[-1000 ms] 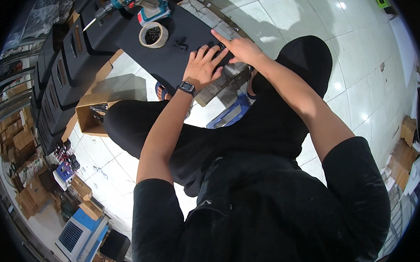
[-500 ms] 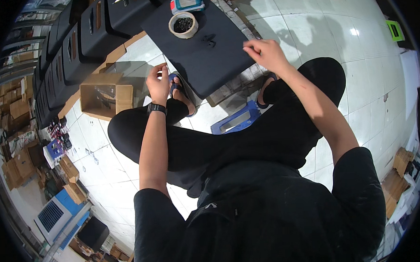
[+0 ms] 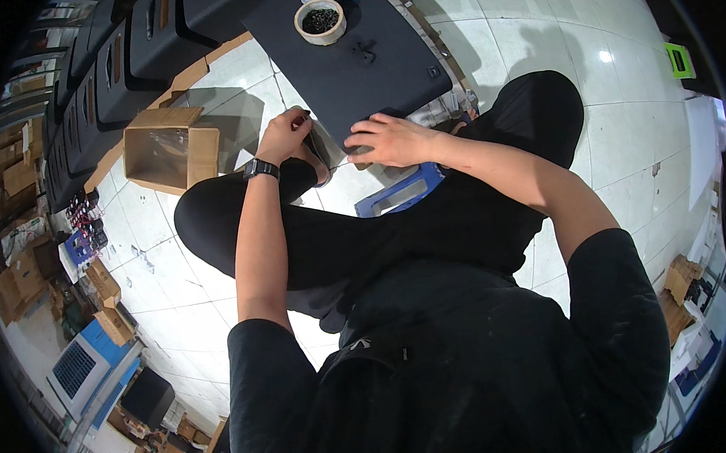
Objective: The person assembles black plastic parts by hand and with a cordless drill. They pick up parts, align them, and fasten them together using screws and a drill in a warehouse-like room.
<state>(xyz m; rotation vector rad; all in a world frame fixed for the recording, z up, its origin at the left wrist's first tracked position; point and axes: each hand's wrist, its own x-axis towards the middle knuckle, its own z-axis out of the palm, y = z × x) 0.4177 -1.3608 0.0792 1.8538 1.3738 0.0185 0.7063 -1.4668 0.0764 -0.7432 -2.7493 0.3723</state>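
Note:
Before me lies a large dark, flat-topped box-like piece (image 3: 389, 84), its near end toward my knees. My right hand (image 3: 392, 140) rests across the near edge, palm down and fingers apart. Just off the near left corner is my left hand (image 3: 284, 135), wearing a black watch. Its fingers are curled toward the thumb; a dark patch shows between them, too small to name. A pale round bowl (image 3: 321, 39) with many small black bits stands at the far end. Several loose small black pieces (image 3: 363, 52) lie near it. A small square fitting (image 3: 434, 72) shows at the right corner.
An open cardboard box (image 3: 204, 156) with clear plastic inside stands on the tiled floor to the left. Black cases (image 3: 151, 53) with slots line up behind it. A blue plastic frame (image 3: 398, 194) lies between my legs. Cartons crowd the far left.
My right hand has come from the right corner down and left onto the near edge, its fingers spreading. My left hand has shifted slightly right, toward the dark piece's left side.

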